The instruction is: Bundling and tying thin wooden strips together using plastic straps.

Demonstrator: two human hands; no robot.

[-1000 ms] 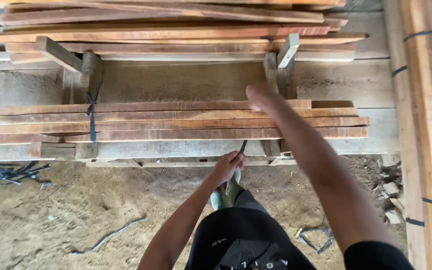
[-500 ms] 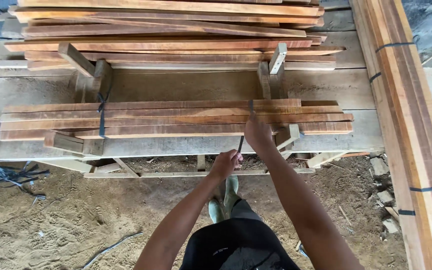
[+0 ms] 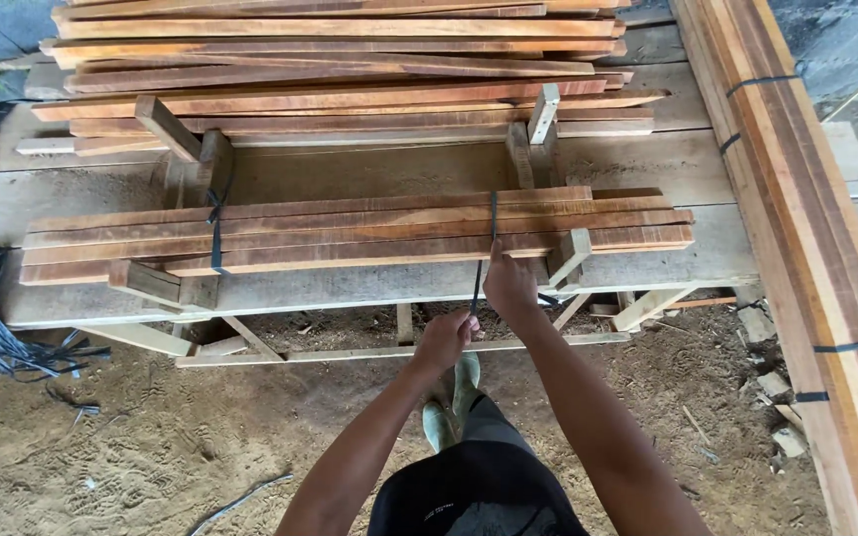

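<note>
A bundle of reddish, rough-sawn wooden slats (image 3: 350, 233) lies across a pale plank worktop (image 3: 101, 298). Its left end is already bound with a black strap (image 3: 215, 233). At the right end, a second black plastic strap (image 3: 493, 223) loops over; right hand (image 3: 510, 288) and left hand (image 3: 446, 340) each pinch it closed below, not yet fastened.

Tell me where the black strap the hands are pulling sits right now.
In the head view, the black strap crosses the right end of the wood slat bundle, dropping off its front edge to the right hand and left hand.
</note>
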